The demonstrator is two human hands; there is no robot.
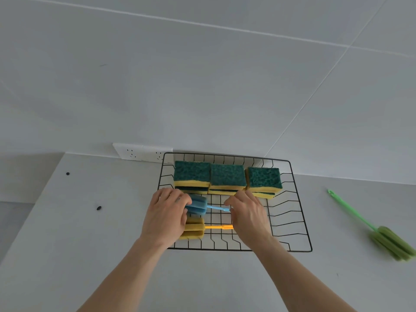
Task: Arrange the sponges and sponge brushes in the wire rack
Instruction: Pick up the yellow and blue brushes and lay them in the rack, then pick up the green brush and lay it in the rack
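Note:
A black wire rack (299,221) stands on the white counter. Along its back row sit three stacks of yellow sponges with green scouring tops (227,176). A blue sponge brush (198,206) lies crosswise in the rack's middle; my left hand (166,215) grips its foam head and my right hand (247,215) holds the end of its thin handle. Nearer to me a yellow sponge brush (193,230) lies in the rack, its handle running right under my right hand. A green sponge brush (391,242) lies on the counter to the right, outside the rack.
A white double wall socket (141,153) sits on the tiled wall behind the rack's left corner. Two small dark spots (99,208) mark the counter at the left. The counter's left edge drops off beside them.

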